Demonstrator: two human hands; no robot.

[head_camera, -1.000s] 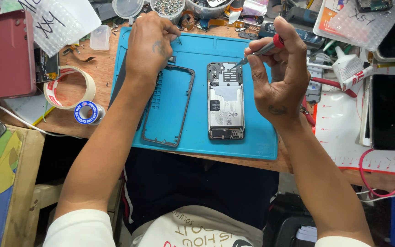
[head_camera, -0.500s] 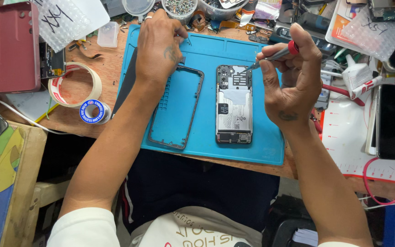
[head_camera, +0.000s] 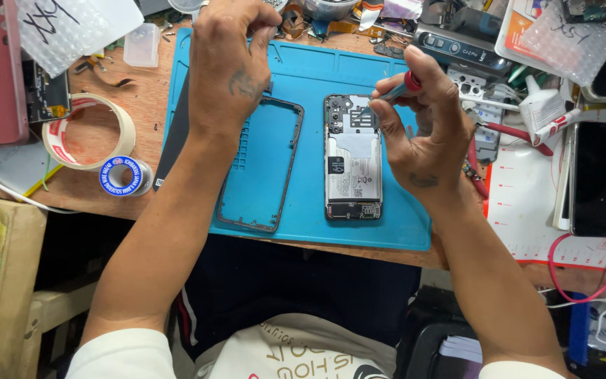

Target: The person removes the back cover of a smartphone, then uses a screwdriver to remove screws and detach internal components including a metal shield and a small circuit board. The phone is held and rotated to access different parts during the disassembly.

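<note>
Right hand (head_camera: 426, 144) pinching screwdriver (head_camera: 395, 91), tip now lowered onto opened phone (head_camera: 353, 158) at 12 o'clock edge. Left hand (head_camera: 229, 63) reaching past frame (head_camera: 261, 168), grip hidden: cannot tell.

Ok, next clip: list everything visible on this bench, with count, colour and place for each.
work mat: one, blue, centre of the wooden bench
opened phone: one, silver and black insides showing, lying flat on the mat's right half
phone frame: one, dark, empty, lying on the mat's left half
screwdriver: one, red collar, tip down at the phone's top end
tape roll: one, cream with red print, left of the mat
small reel: one, blue and white, just below the tape roll
glue bottle: one, white, right of the mat
dark phone: one, black, far right
left hand: at the mat's top edge, above the frame
right hand: holding the screwdriver
</note>
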